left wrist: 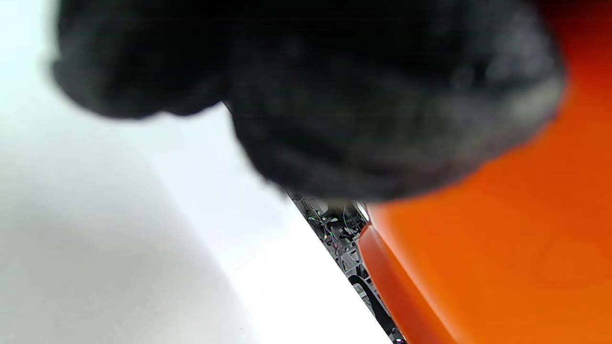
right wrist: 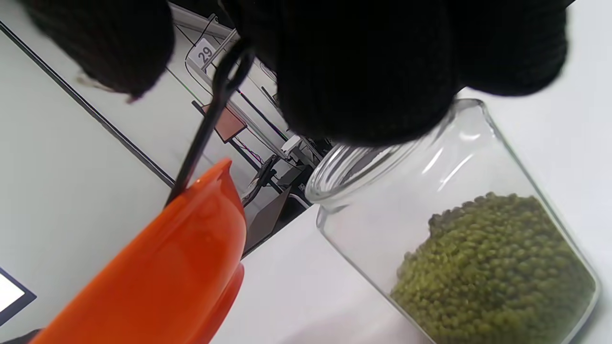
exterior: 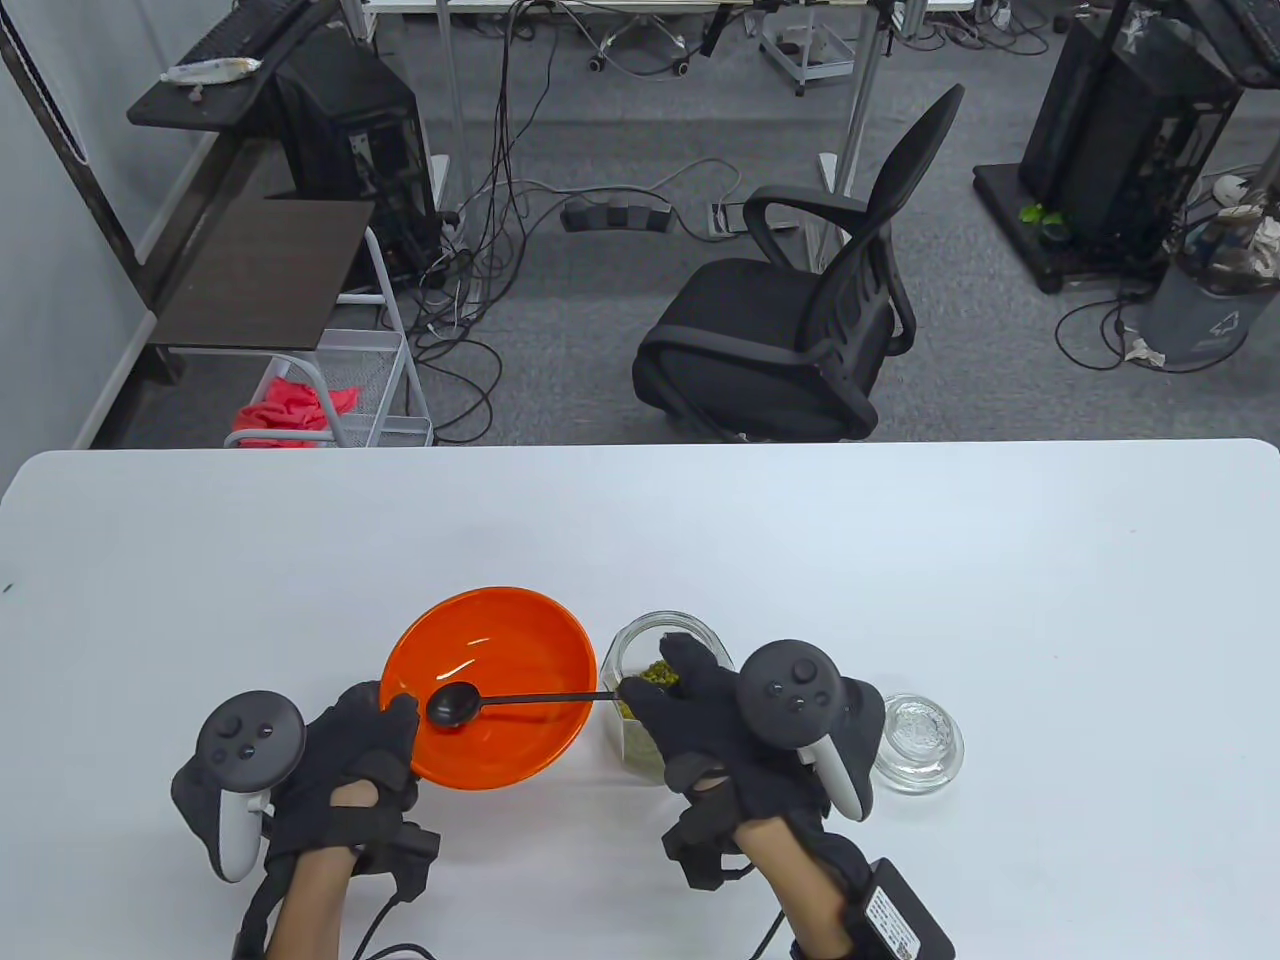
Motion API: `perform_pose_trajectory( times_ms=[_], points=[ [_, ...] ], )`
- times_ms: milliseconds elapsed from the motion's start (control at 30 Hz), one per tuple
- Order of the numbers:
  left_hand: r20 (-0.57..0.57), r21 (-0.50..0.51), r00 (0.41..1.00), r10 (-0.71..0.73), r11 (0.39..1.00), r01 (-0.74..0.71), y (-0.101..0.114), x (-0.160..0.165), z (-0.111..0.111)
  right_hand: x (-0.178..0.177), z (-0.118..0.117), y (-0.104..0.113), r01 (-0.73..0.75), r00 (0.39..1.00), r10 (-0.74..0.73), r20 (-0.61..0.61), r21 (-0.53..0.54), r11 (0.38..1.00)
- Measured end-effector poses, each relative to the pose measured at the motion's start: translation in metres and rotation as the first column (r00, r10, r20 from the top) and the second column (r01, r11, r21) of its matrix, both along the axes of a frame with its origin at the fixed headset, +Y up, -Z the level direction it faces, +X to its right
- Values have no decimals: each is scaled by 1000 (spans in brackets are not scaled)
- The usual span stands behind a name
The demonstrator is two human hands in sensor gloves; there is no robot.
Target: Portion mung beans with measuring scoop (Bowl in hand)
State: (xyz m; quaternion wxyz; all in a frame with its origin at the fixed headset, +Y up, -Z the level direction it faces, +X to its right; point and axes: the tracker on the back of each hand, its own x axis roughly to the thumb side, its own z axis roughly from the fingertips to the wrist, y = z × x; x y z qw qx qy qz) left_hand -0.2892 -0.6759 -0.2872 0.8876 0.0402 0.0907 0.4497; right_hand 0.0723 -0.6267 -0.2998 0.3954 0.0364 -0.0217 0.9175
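Observation:
An orange bowl [exterior: 500,680] is tilted near the table's front; my left hand [exterior: 350,750] grips its near-left rim, seen as blurred glove against orange [left wrist: 502,248] in the left wrist view. My right hand [exterior: 700,710] holds the black measuring scoop [exterior: 455,703] by the handle end; the scoop's round head hangs over the bowl's left inside. The handle [right wrist: 205,129] runs from my fingers [right wrist: 363,71] down behind the bowl's rim [right wrist: 191,258]. An open glass jar [exterior: 660,690] of green mung beans [right wrist: 487,267] stands under my right hand.
The jar's glass lid [exterior: 918,742] lies on the table to the right of my right hand. The white table [exterior: 900,560] stretches far on all sides. A black office chair [exterior: 800,310] stands beyond the far edge.

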Motion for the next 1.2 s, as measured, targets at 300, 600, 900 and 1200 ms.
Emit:
perform_pose_trajectory(
  times_ms=[300, 600, 900, 1200],
  points=[
    [7, -9, 1000, 2, 1000, -2, -1, 0, 0, -6, -1, -7, 97, 995, -97, -2, 12, 995],
    [-33, -26, 999, -4, 1000, 3, -7, -8, -2, 4, 2, -3, 263, 965, -262, -29, 52, 963],
    [-58, -81, 998, -22, 997, 17, -21, -13, -8, 28, 11, 10, 313, 949, -314, -6, 121, 942],
    [-62, -120, 997, -50, 992, 43, -32, -15, -12, 72, 23, 35, 264, 955, -285, 78, 211, 941]
  ],
)
